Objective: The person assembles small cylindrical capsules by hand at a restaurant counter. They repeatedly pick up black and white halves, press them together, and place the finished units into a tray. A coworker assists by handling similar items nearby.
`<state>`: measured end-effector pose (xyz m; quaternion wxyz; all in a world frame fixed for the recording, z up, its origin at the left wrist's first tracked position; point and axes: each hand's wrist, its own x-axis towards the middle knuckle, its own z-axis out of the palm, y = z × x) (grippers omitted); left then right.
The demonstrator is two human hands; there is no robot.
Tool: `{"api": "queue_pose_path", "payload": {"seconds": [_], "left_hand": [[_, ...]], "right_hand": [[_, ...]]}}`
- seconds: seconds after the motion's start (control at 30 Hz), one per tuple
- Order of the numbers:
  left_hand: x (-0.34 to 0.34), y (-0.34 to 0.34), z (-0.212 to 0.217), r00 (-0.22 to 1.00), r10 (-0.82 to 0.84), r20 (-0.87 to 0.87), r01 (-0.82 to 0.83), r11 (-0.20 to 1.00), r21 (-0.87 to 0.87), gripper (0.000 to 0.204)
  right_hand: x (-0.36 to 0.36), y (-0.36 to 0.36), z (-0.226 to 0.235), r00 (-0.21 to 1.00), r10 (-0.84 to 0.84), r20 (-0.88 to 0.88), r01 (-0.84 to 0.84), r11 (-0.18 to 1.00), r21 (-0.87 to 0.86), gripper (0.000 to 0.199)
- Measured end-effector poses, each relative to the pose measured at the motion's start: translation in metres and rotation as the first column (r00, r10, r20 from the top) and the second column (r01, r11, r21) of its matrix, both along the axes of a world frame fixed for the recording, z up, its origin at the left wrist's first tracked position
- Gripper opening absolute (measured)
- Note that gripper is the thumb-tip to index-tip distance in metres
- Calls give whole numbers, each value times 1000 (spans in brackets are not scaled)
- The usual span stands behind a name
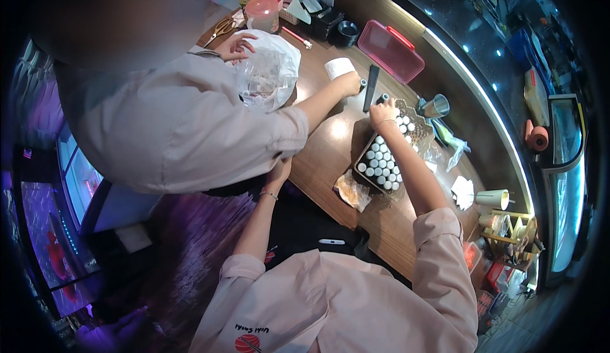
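Note:
My right hand (383,115) reaches over the far side of a dark rectangular basket (375,184). Its fingers are closed around a small dark-topped bottle (382,98). Packed upright in the basket are several small bottles with white round caps (381,156). Close to the table's near edge, beside a co-worker's sleeve, is my left hand (280,171); its fingers are mostly hidden. A co-worker's hand (348,85) grips a similar small dark cylinder (363,83). The co-worker's other hand (236,48) rests at a white plastic bag (279,67).
A black strip-like object (372,88) and a white roll (338,68) lie beyond the hands. Wrapped food (351,190) sits near the basket. Around the table stand a pink lidded box (391,51), a clear cup (436,106), and a pale cup (492,198). The co-worker's body (178,118) fills the left.

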<state>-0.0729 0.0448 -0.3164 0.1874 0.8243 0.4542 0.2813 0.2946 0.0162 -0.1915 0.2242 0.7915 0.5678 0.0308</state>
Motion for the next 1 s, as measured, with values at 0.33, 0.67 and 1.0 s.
{"api": "queue_pose_path", "payload": {"seconds": [0.33,0.67,1.0], "left_hand": [[10,-6,45,892,113,439,72,921,-383,21],[9,-11,25,988,115,101,-72,931,-357,38],[74,-84,88,984,-176,8,169,931,-322,16]], "right_hand": [[-6,20,-26,981,-151,-123,123,971,-207,26],[25,20,2,766,-9,-642,229,938,260,16],[-25,-113,100,67,233,-970,787,586,195,22]]}}
